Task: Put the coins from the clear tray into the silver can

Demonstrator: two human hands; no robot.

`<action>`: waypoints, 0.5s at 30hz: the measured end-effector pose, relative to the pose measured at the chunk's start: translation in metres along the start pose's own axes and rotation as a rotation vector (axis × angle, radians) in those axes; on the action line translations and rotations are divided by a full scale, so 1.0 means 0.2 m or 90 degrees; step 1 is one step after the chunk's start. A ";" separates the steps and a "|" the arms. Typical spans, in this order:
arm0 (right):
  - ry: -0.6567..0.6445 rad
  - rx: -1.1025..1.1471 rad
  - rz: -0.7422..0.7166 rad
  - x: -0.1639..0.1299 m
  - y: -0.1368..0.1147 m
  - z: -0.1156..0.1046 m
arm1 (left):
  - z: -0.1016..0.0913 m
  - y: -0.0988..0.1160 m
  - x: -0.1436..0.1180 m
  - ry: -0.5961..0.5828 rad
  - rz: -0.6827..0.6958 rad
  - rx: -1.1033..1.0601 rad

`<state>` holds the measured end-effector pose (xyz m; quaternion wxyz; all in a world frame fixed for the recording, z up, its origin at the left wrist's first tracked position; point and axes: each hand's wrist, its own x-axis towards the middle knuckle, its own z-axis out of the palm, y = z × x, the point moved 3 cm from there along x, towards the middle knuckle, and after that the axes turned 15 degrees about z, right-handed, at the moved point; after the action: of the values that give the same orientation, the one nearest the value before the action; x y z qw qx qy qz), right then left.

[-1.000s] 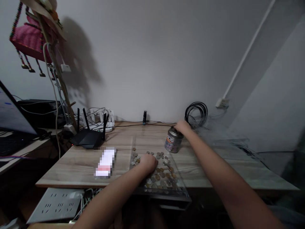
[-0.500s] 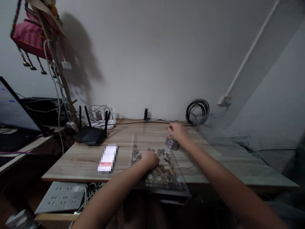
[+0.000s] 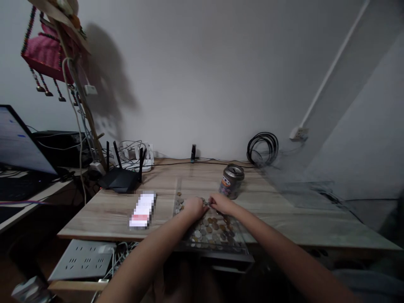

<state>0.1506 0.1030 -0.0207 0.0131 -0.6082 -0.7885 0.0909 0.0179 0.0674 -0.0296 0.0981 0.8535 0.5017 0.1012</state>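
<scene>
Pale wall point(image 3: 195, 75) behind a wood-grain surface point(image 3: 195, 174); upright on it, a grey printed can point(image 3: 232, 183); nearer than the can and to its left, a clear tray point(image 3: 227, 253) with silver and yellowish coins point(image 3: 209, 229) spread inside; left hand point(image 3: 195, 208) down among the coins, left of the can, grip curled, cannot tell how tightly closed or whether on a coin; right hand point(image 3: 222, 203) just in front of the can, grip bent inward beside the left one, cannot tell whether on anything; well left of the can, a lit phone point(image 3: 142, 210) and a black router point(image 3: 121, 180); behind the can and rightward, coiled black cable point(image 3: 262, 148).
</scene>
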 end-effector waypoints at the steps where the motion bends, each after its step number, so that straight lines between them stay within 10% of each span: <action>1: 0.013 0.016 -0.006 0.00 0.00 0.00 | 0.01 0.00 0.01 0.009 0.000 -0.021; 10: 0.001 0.070 0.070 0.01 -0.03 0.00 | 0.07 0.03 0.12 0.015 -0.034 -0.216; 15: 0.160 0.133 0.107 0.01 0.06 -0.34 | 0.07 -0.01 0.13 0.024 -0.080 -0.358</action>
<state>0.1706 0.1168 0.0450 0.1669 -0.6740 -0.7131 0.0967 0.0327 0.0902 -0.0413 0.3273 0.7582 0.5075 0.2461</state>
